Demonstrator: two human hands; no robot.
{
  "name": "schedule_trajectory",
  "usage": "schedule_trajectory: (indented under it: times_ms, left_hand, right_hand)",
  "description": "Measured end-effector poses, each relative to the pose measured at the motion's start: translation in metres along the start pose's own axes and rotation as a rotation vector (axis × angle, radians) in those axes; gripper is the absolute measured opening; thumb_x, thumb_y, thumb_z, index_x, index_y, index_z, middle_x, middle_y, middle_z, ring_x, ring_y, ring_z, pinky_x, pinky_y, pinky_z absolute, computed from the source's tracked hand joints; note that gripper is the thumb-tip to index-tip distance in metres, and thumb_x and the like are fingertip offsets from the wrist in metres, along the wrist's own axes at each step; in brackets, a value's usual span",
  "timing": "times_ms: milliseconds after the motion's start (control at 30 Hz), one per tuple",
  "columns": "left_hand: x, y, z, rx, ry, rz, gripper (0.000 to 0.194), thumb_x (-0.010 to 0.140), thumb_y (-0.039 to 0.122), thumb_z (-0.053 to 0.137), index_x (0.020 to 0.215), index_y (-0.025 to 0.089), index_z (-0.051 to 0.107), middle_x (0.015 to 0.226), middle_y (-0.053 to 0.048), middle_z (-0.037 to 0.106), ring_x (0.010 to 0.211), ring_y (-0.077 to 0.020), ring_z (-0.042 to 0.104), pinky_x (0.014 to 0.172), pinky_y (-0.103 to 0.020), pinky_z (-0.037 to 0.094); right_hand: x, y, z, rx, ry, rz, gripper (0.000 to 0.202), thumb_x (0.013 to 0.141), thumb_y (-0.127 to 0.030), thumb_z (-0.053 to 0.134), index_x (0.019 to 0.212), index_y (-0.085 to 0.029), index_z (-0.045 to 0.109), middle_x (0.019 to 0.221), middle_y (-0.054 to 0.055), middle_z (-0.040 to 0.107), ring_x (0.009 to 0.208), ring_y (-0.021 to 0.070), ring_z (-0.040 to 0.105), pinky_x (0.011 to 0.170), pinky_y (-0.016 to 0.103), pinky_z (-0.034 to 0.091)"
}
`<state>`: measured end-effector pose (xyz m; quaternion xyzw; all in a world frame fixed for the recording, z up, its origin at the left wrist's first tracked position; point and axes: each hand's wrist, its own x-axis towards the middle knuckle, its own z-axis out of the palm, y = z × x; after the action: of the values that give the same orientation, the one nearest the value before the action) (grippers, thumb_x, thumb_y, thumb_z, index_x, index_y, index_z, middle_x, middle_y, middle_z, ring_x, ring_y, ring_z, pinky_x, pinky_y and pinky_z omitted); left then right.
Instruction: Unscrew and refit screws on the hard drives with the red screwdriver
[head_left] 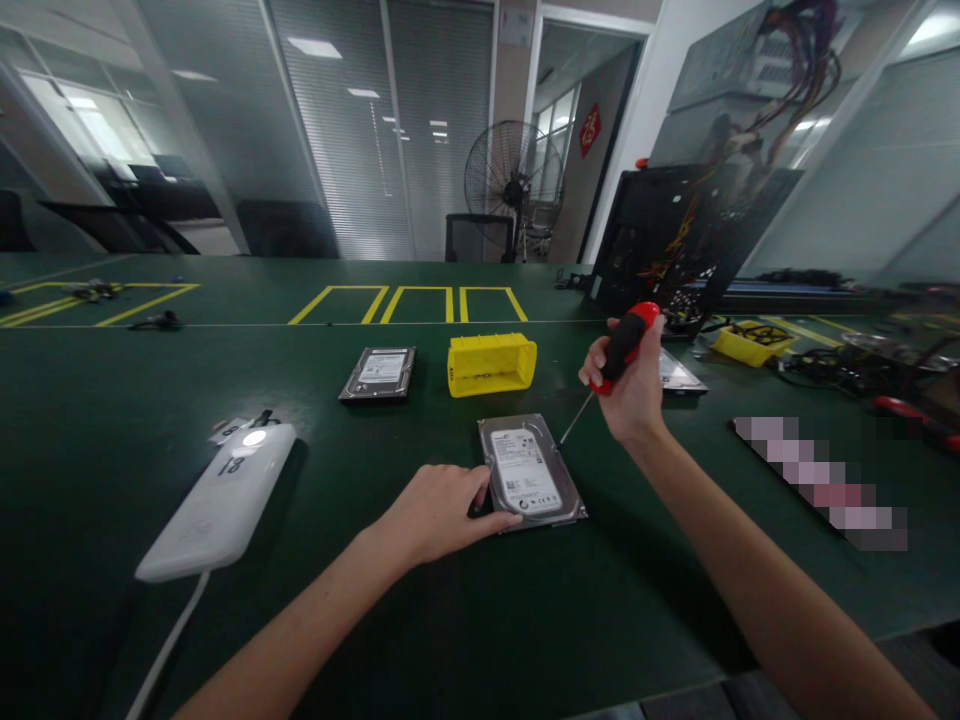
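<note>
A hard drive (523, 470) with a white label lies flat on the green table in front of me. My left hand (442, 508) grips its left side, with the thumb on the near edge of the label; some fingertips are hidden. My right hand (636, 395) is closed around the red and black handle of a screwdriver (626, 345). The thin shaft slants down to the left, and its tip meets the drive's right edge. Just behind the drive, a yellow bin (491, 365) rests on its side, with small dark bits inside.
A second hard drive (380, 374) lies back left, and another drive (681, 374) is partly behind my right hand. At left is a white device (225, 500) with a cable. An open computer case (675, 240), a yellow tray (752, 343) and cables (832, 365) occupy the right.
</note>
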<state>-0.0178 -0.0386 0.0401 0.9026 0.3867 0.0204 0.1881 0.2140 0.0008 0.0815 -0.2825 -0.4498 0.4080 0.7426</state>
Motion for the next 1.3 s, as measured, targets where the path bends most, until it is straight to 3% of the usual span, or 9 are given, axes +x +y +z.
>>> schedule_trajectory:
  times_ms: [167,333,533,767,933,1067,1133,1200,1300]
  left_hand:
    - [0.001,0.000,0.000,-0.007,0.008,0.001,0.052,0.081,0.066,0.034,0.083,0.018,0.054,0.079,-0.004,0.061,0.066,-0.0160,0.055,0.056,-0.027,0.035]
    - [0.000,0.000,0.000,0.014,0.010,0.004,0.054,0.081,0.067,0.031,0.084,0.018,0.054,0.081,-0.004,0.061,0.067,-0.0167,0.054,0.056,-0.027,0.036]
    - [0.000,0.001,-0.001,0.018,0.003,0.002,0.053,0.081,0.066,0.032,0.083,0.018,0.054,0.079,-0.005,0.061,0.067,-0.0170,0.055,0.057,-0.028,0.036]
    - [0.000,0.000,0.000,0.001,0.016,0.005,0.051,0.081,0.065,0.034,0.083,0.018,0.055,0.079,-0.004,0.061,0.067,-0.0169,0.055,0.057,-0.028,0.036]
    - [0.000,0.000,0.000,-0.023,0.010,0.003,0.051,0.081,0.065,0.035,0.084,0.018,0.054,0.080,-0.004,0.061,0.067,-0.0164,0.055,0.056,-0.027,0.036]
    - [0.000,0.000,-0.001,-0.029,0.015,0.006,0.051,0.081,0.065,0.035,0.084,0.018,0.055,0.080,-0.004,0.061,0.067,-0.0166,0.055,0.057,-0.027,0.036]
    - [0.000,0.000,-0.001,-0.030,0.015,0.008,0.051,0.081,0.065,0.035,0.083,0.018,0.055,0.080,-0.004,0.061,0.067,-0.0164,0.054,0.057,-0.027,0.036]
    - [0.000,-0.001,0.000,-0.027,0.019,0.010,0.051,0.081,0.065,0.035,0.083,0.018,0.055,0.080,-0.004,0.061,0.066,-0.0163,0.054,0.057,-0.027,0.036]
    - [0.001,-0.002,0.001,-0.008,0.021,0.013,0.052,0.081,0.066,0.034,0.082,0.018,0.054,0.078,-0.004,0.061,0.066,-0.0167,0.054,0.055,-0.027,0.035]
  right_hand:
    - [-0.004,0.001,0.004,-0.030,-0.039,-0.064,0.031,0.078,-0.048,0.058,0.074,-0.021,0.044,0.059,-0.006,0.041,0.042,0.0049,0.037,0.044,0.020,0.035]
    - [-0.009,-0.001,0.009,-0.091,-0.104,-0.003,0.043,0.077,-0.060,0.050,0.094,-0.021,0.055,0.073,-0.001,0.048,0.056,0.0081,0.048,0.049,0.022,0.041]
    - [-0.012,-0.003,0.015,-0.102,-0.167,-0.008,0.046,0.079,-0.065,0.040,0.099,-0.025,0.052,0.063,-0.003,0.042,0.052,0.0097,0.045,0.047,0.023,0.038]
    - [-0.013,0.001,0.012,-0.119,-0.181,-0.084,0.026,0.079,-0.040,0.060,0.081,-0.023,0.040,0.062,-0.005,0.042,0.051,0.0070,0.041,0.049,0.021,0.036]
    - [-0.013,-0.004,0.014,-0.095,-0.141,-0.117,0.024,0.081,-0.039,0.058,0.080,-0.022,0.040,0.062,-0.005,0.042,0.050,0.0064,0.041,0.049,0.020,0.038]
    - [-0.002,-0.010,0.005,-0.077,0.005,-0.134,0.027,0.079,-0.047,0.057,0.086,-0.024,0.045,0.061,-0.006,0.042,0.048,0.0057,0.041,0.045,0.018,0.037]
    - [0.007,-0.009,-0.009,-0.124,0.074,-0.075,0.031,0.078,-0.050,0.057,0.089,-0.023,0.047,0.064,-0.005,0.043,0.047,0.0052,0.041,0.039,0.016,0.033]
    - [0.015,-0.002,-0.027,-0.290,0.093,0.078,0.034,0.077,-0.051,0.058,0.089,-0.020,0.048,0.068,-0.003,0.044,0.048,0.0049,0.042,0.036,0.015,0.032]
    - [0.020,0.016,-0.053,-0.743,-0.035,0.502,0.026,0.082,-0.039,0.053,0.095,-0.016,0.048,0.074,0.000,0.048,0.052,0.0059,0.048,0.040,0.015,0.041]
